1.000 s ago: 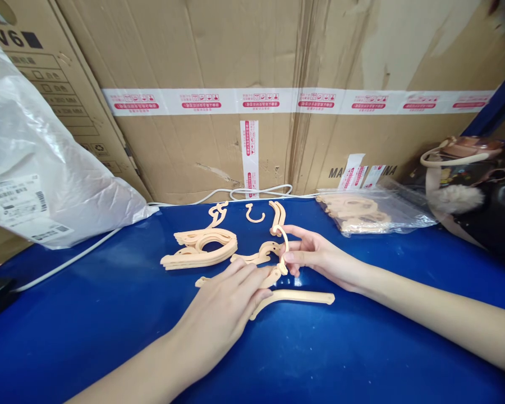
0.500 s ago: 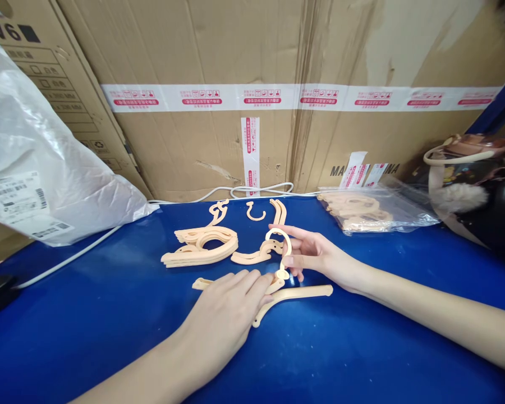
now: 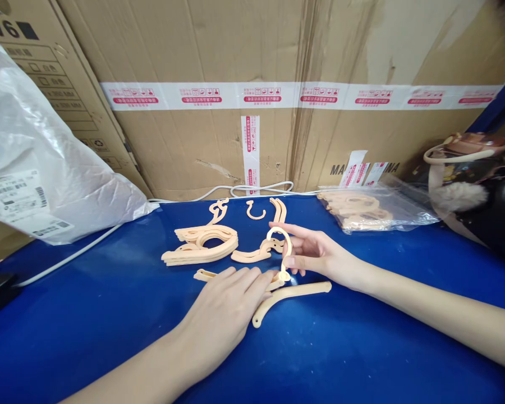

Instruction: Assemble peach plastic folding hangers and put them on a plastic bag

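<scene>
My left hand [image 3: 225, 306] lies flat with fingers together, pressing down on a peach plastic hanger arm [image 3: 204, 275] on the blue table. My right hand [image 3: 315, 253] pinches a peach plastic hook [image 3: 281, 247], held upright with its foot at the joint by my left fingertips. Another hanger arm [image 3: 292, 294] lies just in front of my right hand. A curved hanger piece [image 3: 252, 255] sits behind the hook. A stack of folded hangers [image 3: 202, 247] rests to the left of it.
A loose hook [image 3: 256, 211] and slim curved parts [image 3: 279, 209] lie near the cardboard wall [image 3: 252, 67]. A clear bag of hangers [image 3: 362, 210] sits at right, a dark handbag [image 3: 480, 185] beyond. A white plastic bag [image 3: 37, 157] and white cable [image 3: 79, 252] are at left.
The hook in my right hand has swung more upright over the joint. The front hanger arm has shifted slightly. My left hand stays pressed on the piece.
</scene>
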